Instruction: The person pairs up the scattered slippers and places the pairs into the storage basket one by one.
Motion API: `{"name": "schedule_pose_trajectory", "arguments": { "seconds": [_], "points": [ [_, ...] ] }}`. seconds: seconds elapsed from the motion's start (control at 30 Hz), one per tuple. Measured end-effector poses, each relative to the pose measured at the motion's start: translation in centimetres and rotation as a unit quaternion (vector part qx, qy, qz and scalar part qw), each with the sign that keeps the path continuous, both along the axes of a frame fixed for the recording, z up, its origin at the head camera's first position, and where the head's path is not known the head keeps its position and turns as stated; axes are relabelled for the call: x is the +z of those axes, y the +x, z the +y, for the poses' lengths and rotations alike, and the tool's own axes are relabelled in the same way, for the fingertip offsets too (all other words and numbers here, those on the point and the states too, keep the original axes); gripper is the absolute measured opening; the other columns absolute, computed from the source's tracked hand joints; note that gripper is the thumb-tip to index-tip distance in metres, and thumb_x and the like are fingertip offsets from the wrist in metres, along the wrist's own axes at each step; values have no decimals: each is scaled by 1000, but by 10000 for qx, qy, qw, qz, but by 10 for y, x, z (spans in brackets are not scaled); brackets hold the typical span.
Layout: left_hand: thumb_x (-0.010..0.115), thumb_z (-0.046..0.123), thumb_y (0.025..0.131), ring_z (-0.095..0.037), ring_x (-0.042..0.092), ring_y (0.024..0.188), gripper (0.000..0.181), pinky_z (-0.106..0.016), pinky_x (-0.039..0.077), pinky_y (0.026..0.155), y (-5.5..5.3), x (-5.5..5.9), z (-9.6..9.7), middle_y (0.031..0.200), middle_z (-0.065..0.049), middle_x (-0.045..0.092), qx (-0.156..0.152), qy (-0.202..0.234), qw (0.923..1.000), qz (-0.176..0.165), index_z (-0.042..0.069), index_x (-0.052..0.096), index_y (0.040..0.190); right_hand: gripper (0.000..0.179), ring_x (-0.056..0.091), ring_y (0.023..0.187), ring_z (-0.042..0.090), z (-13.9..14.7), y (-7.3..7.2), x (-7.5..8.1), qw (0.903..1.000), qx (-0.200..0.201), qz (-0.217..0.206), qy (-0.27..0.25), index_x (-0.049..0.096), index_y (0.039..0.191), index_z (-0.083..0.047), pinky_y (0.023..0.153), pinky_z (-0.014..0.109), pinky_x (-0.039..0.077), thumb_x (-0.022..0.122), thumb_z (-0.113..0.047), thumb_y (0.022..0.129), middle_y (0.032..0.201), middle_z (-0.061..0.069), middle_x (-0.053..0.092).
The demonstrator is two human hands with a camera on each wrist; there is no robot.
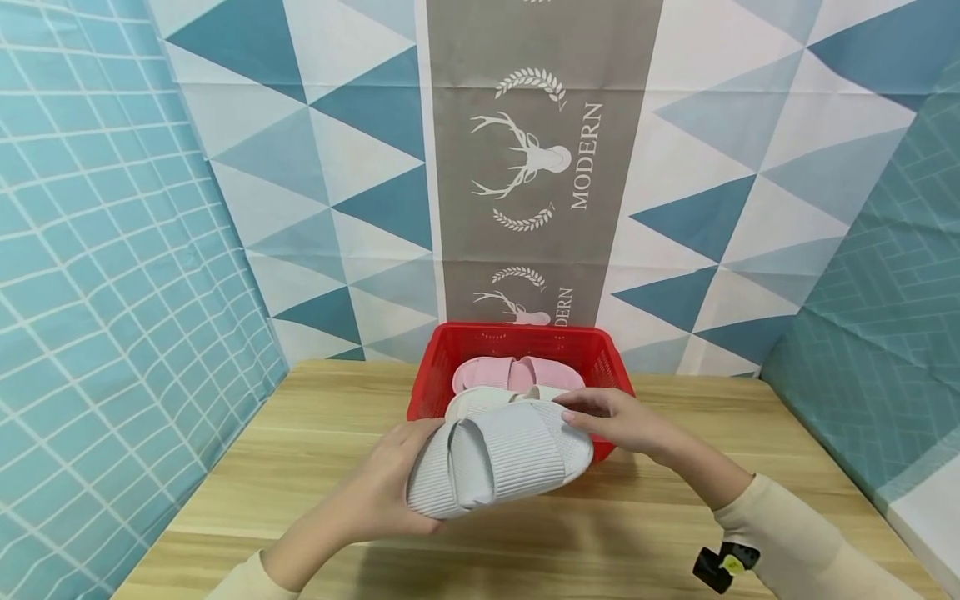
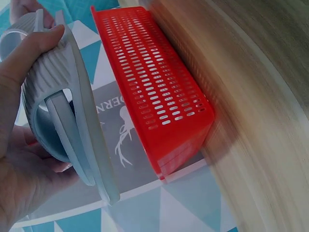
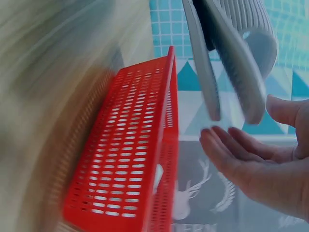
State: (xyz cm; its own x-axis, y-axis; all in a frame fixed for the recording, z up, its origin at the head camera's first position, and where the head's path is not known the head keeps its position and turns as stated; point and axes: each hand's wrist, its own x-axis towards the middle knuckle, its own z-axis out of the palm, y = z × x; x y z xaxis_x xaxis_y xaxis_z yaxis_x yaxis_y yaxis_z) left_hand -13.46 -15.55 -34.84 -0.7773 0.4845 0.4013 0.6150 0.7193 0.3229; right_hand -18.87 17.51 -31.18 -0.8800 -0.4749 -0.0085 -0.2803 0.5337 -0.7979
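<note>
A pair of light grey ribbed slippers (image 1: 521, 450) is held above the table, in front of the red basket. My left hand (image 1: 382, 492) grips one end of the pair, thumb on one side and fingers on the other. In the left wrist view the two slippers (image 2: 53, 72) lie pressed together in that grip. At the opposite end is my right hand (image 1: 626, 423); the right wrist view shows this hand (image 3: 265, 166) with loosely bent fingers, a small gap from the slipper tips. Pink slippers (image 1: 483, 372) and a cream slipper (image 1: 468, 402) lie in the basket, partly hidden by the grey pair.
The red perforated basket (image 1: 426, 379) stands at the back of the wooden table (image 1: 330, 417), close to the patterned backdrop (image 1: 375, 208). Blue tiled cloth (image 1: 112, 292) hangs at the left, teal cloth (image 1: 877, 358) at the right. A white surface (image 1: 930, 508) borders the right edge.
</note>
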Motion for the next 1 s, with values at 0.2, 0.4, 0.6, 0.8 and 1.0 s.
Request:
{"name": "schedule_pose_trajectory", "arguments": {
  "seconds": [0.2, 0.4, 0.6, 0.8, 1.0],
  "points": [
    [92, 36, 50, -10, 51, 114, 98, -40, 56, 87, 0, -3, -1, 125, 8, 55, -6, -5, 9999, 122, 14, 46, 134, 50, 67, 101, 15, 16, -8, -11, 9645, 428, -2079, -1570, 48, 136, 3, 90, 29, 57, 58, -25, 95, 113, 1, 66],
    [92, 37, 50, -10, 51, 113, 99, -38, 57, 86, -1, -3, -1, 125, 8, 55, -64, -47, 9999, 132, 14, 45, 134, 28, 70, 100, 13, 21, -11, -17, 9249, 747, -2866, -2386, 62, 121, -9, 91, 27, 56, 52, -21, 98, 107, -4, 71],
    [92, 36, 50, -10, 51, 113, 99, -38, 56, 87, -1, -2, 0, 126, 8, 55, -120, -98, 9998, 124, 14, 45, 135, 21, 71, 98, 13, 21, -12, -21, 9196, 734, -2991, -2441, 69, 111, -17, 90, 27, 56, 53, -19, 98, 106, -4, 71],
    [92, 35, 48, -13, 50, 117, 102, -39, 55, 90, -1, -2, 0, 129, 7, 53, -295, -153, 9993, 184, 14, 44, 136, 20, 70, 97, 13, 20, -11, -23, 9177, 761, -3135, -2316, 71, 109, -18, 88, 26, 57, 55, -19, 97, 105, -5, 72],
    [92, 36, 50, -10, 47, 120, 105, -37, 55, 92, 0, -5, 0, 133, 9, 50, -362, -214, 9983, -412, 17, 41, 140, 19, 70, 95, 12, 17, -7, -34, 9199, 685, -3146, -2237, 72, 107, -16, 87, 25, 57, 57, -19, 95, 102, -5, 72]
  ]
}}
